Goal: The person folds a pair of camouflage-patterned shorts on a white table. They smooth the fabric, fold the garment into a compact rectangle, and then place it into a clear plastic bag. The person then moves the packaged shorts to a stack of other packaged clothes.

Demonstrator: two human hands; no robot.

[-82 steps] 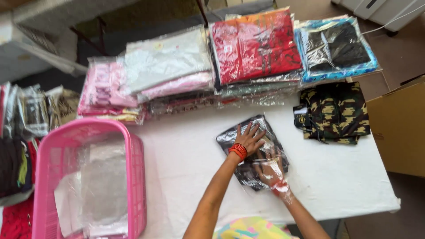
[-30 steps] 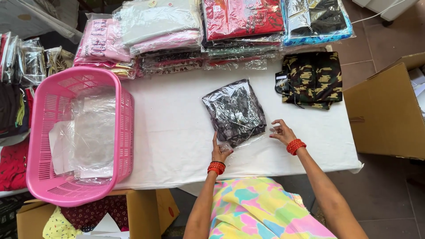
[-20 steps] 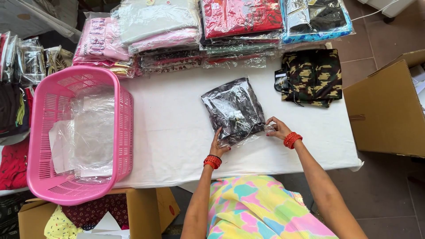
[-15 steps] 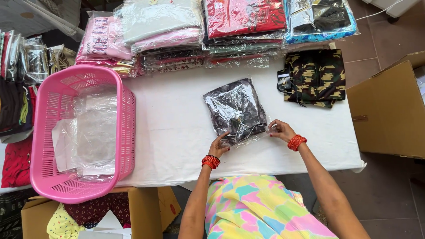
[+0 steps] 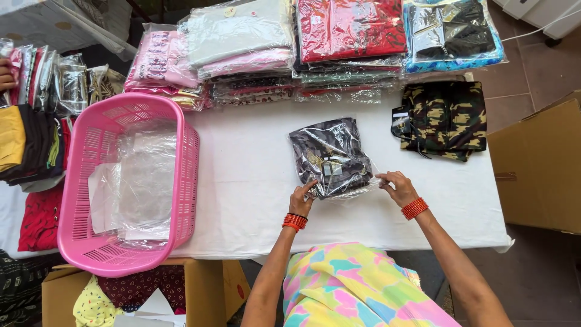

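While left hand [image 5: 301, 197] pinches bagged dark garment [image 5: 330, 156], right hand [image 5: 396, 186] pinches bag edge.

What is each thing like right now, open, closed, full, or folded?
Dark garment bag: flat on the table, both hands at its near edge.
Left hand: touching the bag.
Right hand: pinching the bag's corner.
Pink basket: holds clear plastic bags.
Camouflage garment: folded, unbagged.
Bagged clothes: stacked.
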